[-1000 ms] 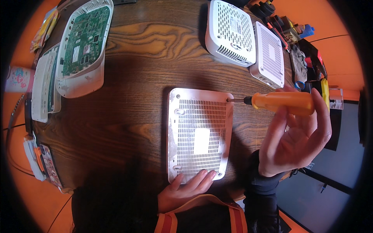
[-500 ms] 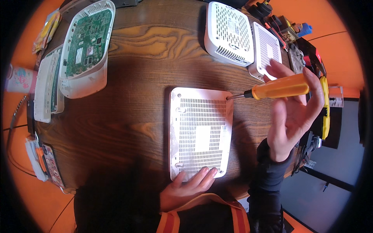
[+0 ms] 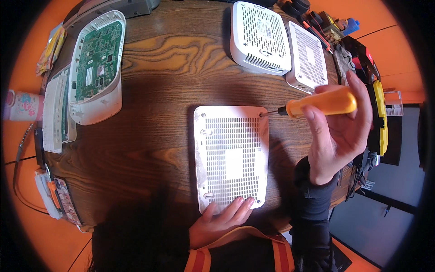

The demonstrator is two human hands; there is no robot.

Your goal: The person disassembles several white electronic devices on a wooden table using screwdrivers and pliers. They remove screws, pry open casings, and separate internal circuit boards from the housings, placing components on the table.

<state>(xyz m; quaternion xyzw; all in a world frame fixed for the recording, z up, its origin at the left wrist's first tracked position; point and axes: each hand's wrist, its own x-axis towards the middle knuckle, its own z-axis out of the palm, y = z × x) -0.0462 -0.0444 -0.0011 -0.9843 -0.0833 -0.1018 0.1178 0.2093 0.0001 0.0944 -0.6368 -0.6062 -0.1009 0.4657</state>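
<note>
A white router [image 3: 213, 158] with a slotted underside lies bottom up on the table in front of me. My left hand [image 3: 222, 223] holds its near edge, thumb at the left corner and fingertips over the slots. In my right hand [image 3: 337, 136] is a screwdriver [image 3: 321, 103] with a yellow handle, gripped between the thumb and fingers. Its shaft points left, nearly level, and the tip sits at the screw hole in the router's far right corner. Whether a screw is in that hole I cannot make out.
Two more white routers, a bigger one [image 3: 260, 38] and a slimmer one [image 3: 307, 56], lie at the far right. An opened casing with a green circuit board [image 3: 97, 63] stands far left, beside another casing part [image 3: 55, 113]. Tools and a yellow case [image 3: 379, 118] line the right edge.
The screwdriver's tip stays at the corner hole while my right fingers have shifted round the handle, the thumb now against it. My view has moved slightly; the left hand keeps its place.
</note>
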